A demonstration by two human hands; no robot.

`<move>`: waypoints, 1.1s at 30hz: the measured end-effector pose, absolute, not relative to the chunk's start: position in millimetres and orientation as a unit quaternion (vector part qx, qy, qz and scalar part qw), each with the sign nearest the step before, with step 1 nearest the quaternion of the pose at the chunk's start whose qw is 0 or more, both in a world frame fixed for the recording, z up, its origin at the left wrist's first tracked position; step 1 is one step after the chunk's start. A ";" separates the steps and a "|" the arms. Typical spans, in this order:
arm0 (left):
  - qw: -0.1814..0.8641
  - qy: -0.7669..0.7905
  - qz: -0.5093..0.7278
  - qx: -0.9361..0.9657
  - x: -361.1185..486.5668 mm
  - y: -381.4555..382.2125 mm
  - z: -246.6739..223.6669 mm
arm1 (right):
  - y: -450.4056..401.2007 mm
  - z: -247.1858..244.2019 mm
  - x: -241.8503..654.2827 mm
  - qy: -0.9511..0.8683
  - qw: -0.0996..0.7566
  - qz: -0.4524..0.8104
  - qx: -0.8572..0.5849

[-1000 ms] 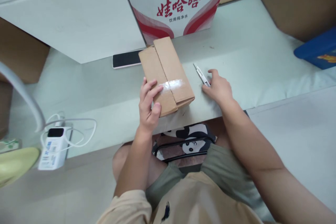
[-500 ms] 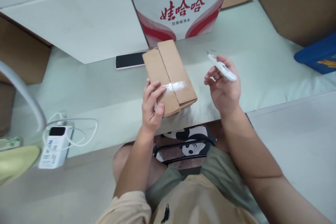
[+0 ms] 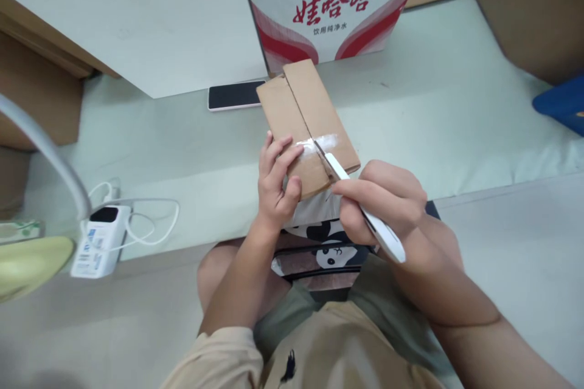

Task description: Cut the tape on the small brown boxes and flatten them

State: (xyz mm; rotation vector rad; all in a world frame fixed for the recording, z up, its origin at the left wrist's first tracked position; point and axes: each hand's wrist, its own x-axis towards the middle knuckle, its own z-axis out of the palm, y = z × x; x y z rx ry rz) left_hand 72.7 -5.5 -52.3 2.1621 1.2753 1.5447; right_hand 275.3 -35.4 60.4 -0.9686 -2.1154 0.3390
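Left fingers (image 3: 285, 161) grasp the cardboard box (image 3: 318, 103) near the worktop's (image 3: 191, 152) front edge; right fingers (image 3: 367, 192) grip the utility knife (image 3: 338, 167), blade (image 3: 319, 148) seemingly at the seam (image 3: 297, 106). A slip could nick the left fingers.

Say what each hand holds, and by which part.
The right hand grips the white knife by the middle of its handle; the left hand holds the small cardboard box at its near left edge.

Brown rectangular cardboard box (image 3: 314, 103) before red-and-white cardboard carton (image 3: 328, 42), black-faced flat slab (image 3: 235, 96) left of box, on pale-green cloth-covered table (image 3: 433, 103), white boxy plastic device (image 3: 103, 243) at table's near-left edge, blue plastic container (image 3: 563, 104) far right
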 end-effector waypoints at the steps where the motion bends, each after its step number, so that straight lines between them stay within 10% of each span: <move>1: 0.098 0.430 0.523 0.729 72.7 -5.8 -52.5 | -35.1 61.0 275.7 -0.834 0.375 0.132 -0.383; 18: 0.078 0.442 0.520 0.727 76.1 -5.0 -48.2 | -22.2 19.2 252.4 -0.786 0.490 -0.016 -0.376; 33: 0.077 0.459 0.514 0.721 71.2 -7.0 -50.9 | -57.0 61.3 283.7 -0.827 0.363 0.145 -0.405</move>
